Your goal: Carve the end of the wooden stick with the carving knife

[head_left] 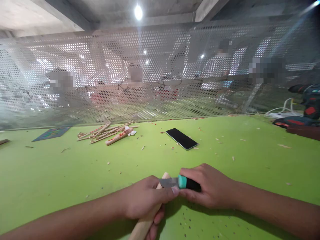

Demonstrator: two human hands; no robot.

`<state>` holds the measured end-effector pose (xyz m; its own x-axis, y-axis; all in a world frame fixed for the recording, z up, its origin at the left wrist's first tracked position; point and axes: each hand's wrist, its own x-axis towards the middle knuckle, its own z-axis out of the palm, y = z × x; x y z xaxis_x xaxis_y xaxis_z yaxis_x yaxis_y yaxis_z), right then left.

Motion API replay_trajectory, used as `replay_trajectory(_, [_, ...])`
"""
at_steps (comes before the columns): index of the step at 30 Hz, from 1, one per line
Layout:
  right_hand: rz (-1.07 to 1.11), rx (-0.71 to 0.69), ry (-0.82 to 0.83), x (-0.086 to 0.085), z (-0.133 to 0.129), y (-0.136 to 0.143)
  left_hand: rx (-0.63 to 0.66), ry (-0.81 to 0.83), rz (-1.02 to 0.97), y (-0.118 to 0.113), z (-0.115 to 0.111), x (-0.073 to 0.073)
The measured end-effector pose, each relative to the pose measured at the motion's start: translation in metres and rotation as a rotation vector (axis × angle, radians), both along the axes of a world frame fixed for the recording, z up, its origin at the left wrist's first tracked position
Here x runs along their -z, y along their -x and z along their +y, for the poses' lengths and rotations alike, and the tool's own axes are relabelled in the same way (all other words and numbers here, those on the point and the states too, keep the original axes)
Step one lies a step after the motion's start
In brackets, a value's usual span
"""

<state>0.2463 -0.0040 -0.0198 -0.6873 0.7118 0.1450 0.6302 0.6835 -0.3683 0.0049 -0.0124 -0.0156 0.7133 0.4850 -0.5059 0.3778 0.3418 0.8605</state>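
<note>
My left hand (147, 196) is wrapped round a pale wooden stick (143, 225), which slants from the bottom edge up toward the middle. Its thumb presses near the back of the blade. My right hand (208, 186) grips the black and teal handle of a knife (182, 182). The knife's metal blade lies across the upper part of the stick, just below its rounded end. Part of the blade and its tip are hidden behind my left hand.
A black phone (181, 138) lies beyond my hands on the green table (250, 160). Carved sticks (107, 132) are piled at the back left beside a dark card (52, 133). A power drill (311, 100) stands far right. Behind is a perforated metal screen (155, 70), with people beyond. Wood shavings are scattered about.
</note>
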Motion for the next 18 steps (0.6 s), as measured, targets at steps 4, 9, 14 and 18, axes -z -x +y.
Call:
replay_trajectory(4, [0.001,0.007,0.003,0.000,0.000,0.001,-0.004,0.000,0.009,-0.002,-0.001,-0.002])
replay_trajectory(9, [0.014,0.005,0.016,-0.001,0.000,0.001,-0.095,-0.054,0.047,-0.005,-0.006,-0.006])
replay_trajectory(14, [0.001,0.009,0.033,0.000,-0.001,0.000,-0.118,-0.068,0.079,-0.005,-0.010,-0.008])
replay_trajectory(18, [0.002,0.006,0.026,0.003,-0.002,-0.001,-0.151,-0.101,0.109,-0.005,-0.014,-0.007])
